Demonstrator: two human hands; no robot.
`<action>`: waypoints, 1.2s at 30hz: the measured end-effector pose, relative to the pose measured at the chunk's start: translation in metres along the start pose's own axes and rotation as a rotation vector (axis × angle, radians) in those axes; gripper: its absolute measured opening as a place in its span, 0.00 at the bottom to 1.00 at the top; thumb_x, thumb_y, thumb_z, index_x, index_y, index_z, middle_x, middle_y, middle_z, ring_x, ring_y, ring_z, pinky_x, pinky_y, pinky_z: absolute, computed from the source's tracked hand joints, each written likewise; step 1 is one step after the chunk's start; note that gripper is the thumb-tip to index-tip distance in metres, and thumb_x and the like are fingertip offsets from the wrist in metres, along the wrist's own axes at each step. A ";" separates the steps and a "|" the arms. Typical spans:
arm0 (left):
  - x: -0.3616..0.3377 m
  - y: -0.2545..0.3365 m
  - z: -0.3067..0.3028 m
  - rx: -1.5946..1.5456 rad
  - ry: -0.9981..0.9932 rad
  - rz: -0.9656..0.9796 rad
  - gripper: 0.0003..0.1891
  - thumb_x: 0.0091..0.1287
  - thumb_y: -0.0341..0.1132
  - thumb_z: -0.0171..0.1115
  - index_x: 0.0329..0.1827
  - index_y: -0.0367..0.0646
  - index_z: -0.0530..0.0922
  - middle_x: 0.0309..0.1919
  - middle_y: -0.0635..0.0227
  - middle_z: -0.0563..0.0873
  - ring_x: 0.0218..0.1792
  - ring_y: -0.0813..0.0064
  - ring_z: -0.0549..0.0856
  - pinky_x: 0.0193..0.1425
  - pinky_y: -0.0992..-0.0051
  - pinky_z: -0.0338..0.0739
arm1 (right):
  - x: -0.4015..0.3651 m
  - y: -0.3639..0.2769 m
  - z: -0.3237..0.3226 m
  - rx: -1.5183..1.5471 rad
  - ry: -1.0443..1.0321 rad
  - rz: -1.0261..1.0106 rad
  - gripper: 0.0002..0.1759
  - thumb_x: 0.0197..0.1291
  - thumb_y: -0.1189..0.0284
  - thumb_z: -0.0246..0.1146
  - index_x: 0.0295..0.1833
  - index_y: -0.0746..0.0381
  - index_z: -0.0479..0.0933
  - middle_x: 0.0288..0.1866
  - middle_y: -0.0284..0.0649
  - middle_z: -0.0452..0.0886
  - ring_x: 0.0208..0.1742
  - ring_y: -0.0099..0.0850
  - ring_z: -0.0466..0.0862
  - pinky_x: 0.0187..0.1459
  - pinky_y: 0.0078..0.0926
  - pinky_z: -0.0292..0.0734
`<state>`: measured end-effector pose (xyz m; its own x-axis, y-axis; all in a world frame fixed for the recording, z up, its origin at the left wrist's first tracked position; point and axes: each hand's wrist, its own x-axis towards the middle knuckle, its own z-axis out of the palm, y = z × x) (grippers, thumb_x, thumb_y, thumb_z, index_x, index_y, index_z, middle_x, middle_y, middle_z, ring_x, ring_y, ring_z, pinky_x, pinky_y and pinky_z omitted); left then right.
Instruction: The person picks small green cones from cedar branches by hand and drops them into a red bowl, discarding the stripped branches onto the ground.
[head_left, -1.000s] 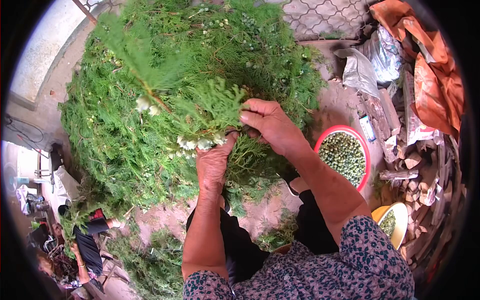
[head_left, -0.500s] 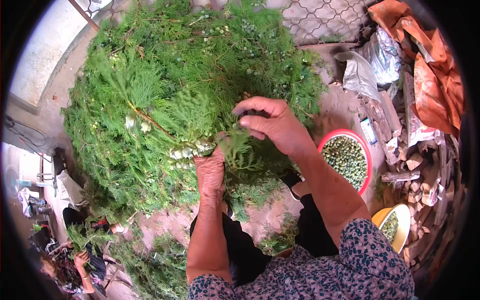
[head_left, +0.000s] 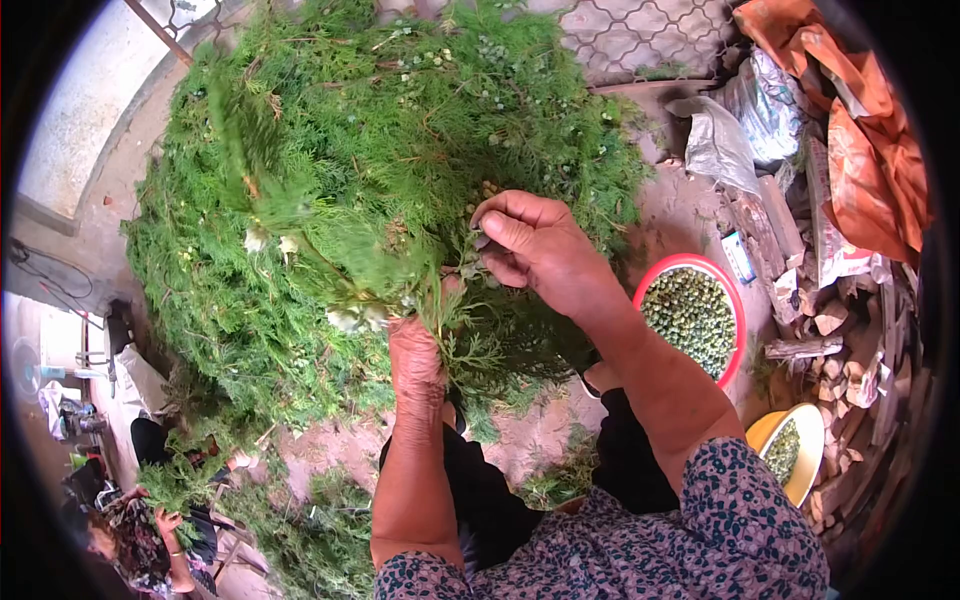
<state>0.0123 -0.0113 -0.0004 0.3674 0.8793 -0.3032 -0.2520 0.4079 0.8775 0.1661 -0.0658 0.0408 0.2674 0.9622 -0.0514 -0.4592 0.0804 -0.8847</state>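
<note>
My left hand is closed around a green leafy branch with pale cones near its stem; the branch is partly blurred and points up and left. Close to the right side of the sprigs is my right hand, thumb and fingertips drawn together. Whatever sits between those fingertips is too small to make out. Behind both hands spreads a large heap of green branches with small round cones among the leaves.
A red-rimmed basin of small green cones stands at the right, with a yellow basin below it. Firewood, sacks and an orange sheet line the right side. Another person holds greenery at the lower left.
The branch in my left hand has swung, its tip now higher and more upright. My right hand has shifted slightly left, and its fingers have curled. The other person's hand has moved slightly.
</note>
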 end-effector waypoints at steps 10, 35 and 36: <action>-0.003 0.011 0.009 -0.009 -0.009 -0.143 0.15 0.53 0.40 0.69 0.40 0.46 0.75 0.23 0.78 0.75 0.17 0.87 0.69 0.18 0.84 0.62 | -0.004 0.009 0.008 -0.634 0.002 -0.325 0.13 0.49 0.80 0.64 0.44 0.64 0.78 0.35 0.34 0.75 0.41 0.23 0.75 0.42 0.19 0.71; -0.008 0.007 0.008 0.076 -0.021 -0.107 0.17 0.51 0.42 0.70 0.37 0.43 0.76 0.18 0.78 0.73 0.14 0.86 0.66 0.18 0.83 0.60 | -0.003 0.012 0.006 -0.183 -0.008 0.031 0.07 0.61 0.73 0.58 0.40 0.65 0.73 0.26 0.30 0.69 0.19 0.15 0.64 0.18 0.13 0.53; -0.008 0.008 0.007 0.047 -0.031 -0.148 0.21 0.47 0.41 0.74 0.41 0.43 0.77 0.23 0.77 0.76 0.17 0.86 0.69 0.19 0.82 0.63 | -0.003 0.012 0.006 -0.182 -0.007 0.032 0.07 0.61 0.73 0.58 0.40 0.65 0.73 0.26 0.30 0.69 0.19 0.15 0.64 0.18 0.13 0.53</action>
<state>0.0134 -0.0165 0.0111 0.4251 0.8021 -0.4195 -0.1511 0.5198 0.8408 0.1547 -0.0666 0.0330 0.2492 0.9653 -0.0780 -0.3062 0.0021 -0.9520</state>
